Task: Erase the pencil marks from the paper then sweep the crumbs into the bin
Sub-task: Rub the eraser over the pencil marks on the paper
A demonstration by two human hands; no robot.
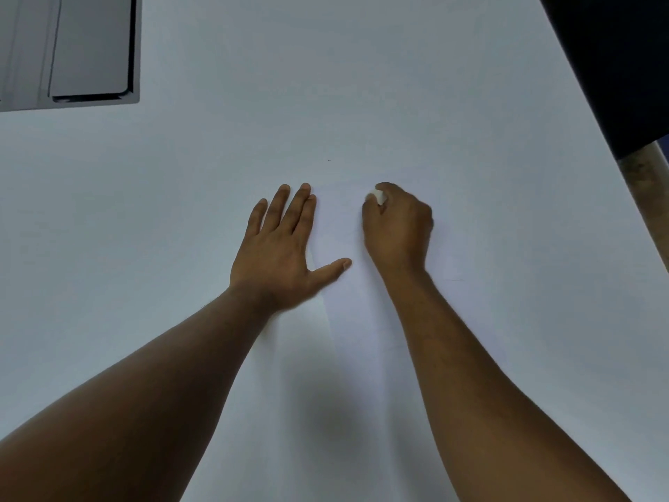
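Observation:
A white sheet of paper (347,306) lies on the white table (398,85), hard to tell apart from it; its left edge shows as a faint line below my left hand. My left hand (282,248) lies flat with straight fingers spread, pressing on the sheet's left edge. My right hand (398,226) is curled round a small white eraser (378,196), which peeks out between thumb and fingers and touches the paper. A faint pencil line (454,280) shows right of my right wrist. No crumbs or bin are visible.
A grey rectangular panel with a dark frame (90,48) sits at the table's far left corner. A dark cloth-like shape (615,67) covers the upper right, with a wooden piece (648,179) below it. A tiny dark speck (328,160) lies beyond my hands.

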